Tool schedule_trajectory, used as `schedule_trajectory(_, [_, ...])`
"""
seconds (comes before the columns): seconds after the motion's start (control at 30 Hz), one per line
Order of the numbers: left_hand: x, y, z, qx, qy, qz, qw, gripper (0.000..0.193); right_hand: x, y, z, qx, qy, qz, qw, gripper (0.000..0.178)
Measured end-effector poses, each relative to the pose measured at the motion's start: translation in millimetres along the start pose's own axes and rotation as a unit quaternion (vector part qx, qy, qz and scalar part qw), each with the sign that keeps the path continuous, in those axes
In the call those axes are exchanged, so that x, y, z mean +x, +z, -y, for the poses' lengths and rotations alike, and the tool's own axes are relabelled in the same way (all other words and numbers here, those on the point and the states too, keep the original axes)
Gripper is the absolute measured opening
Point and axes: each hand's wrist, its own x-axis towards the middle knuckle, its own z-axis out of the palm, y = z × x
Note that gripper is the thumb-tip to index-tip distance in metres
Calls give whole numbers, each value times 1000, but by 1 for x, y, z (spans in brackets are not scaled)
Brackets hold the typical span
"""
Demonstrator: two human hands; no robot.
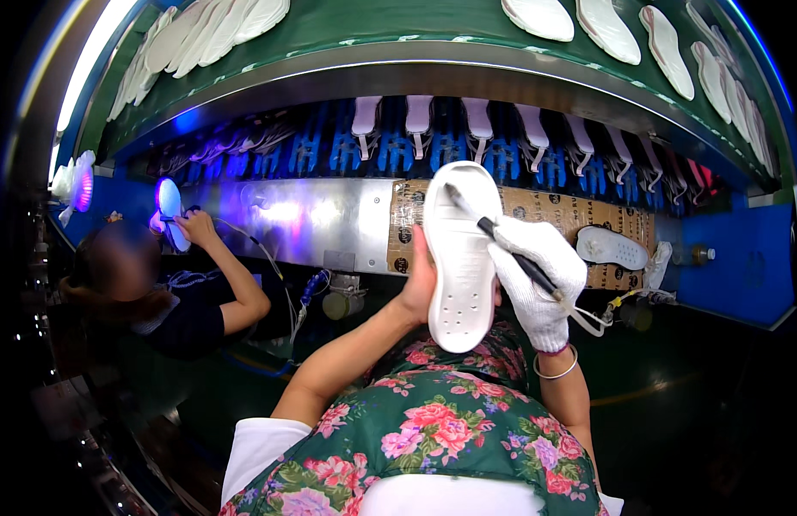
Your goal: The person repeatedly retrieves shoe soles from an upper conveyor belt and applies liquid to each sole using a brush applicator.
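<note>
A white shoe sole (461, 292) is held up in front of me, its hollow inner face toward me and small holes in its lower part. My bare left hand (421, 279) grips it from the left side, with the rest of the fingers hidden behind it. In my right hand (549, 258), in a white knitted glove, is a brush (536, 275) with a dark handle and a thin tube running from its end. The brush's bristles touch or nearly touch the inside of the sole's upper part; I cannot tell which.
Another sole (612, 248) lies on the cardboard-covered bench (405, 215), right of my hands. Behind hang several shoe uppers (476, 116). Above runs a green conveyor belt (398, 64) carrying soles. At left a co-worker holds a blue-lit sole (167, 199). A bottle (701, 254) is at far right.
</note>
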Motion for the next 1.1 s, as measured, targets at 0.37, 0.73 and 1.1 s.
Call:
schedule_trajectory(0.37, [5,-15,2,133,43,-26,990,101,-6,6,7,-14,-32,58,998,22])
schedule_trajectory(0.73, [5,-26,-27,132,125,-43,982,98,-12,15,12,81,-26,131,988,26])
schedule_trajectory(1.1, [15,-49,-45,29,84,110,990,121,-23,22,9,105,-44,138,984,26])
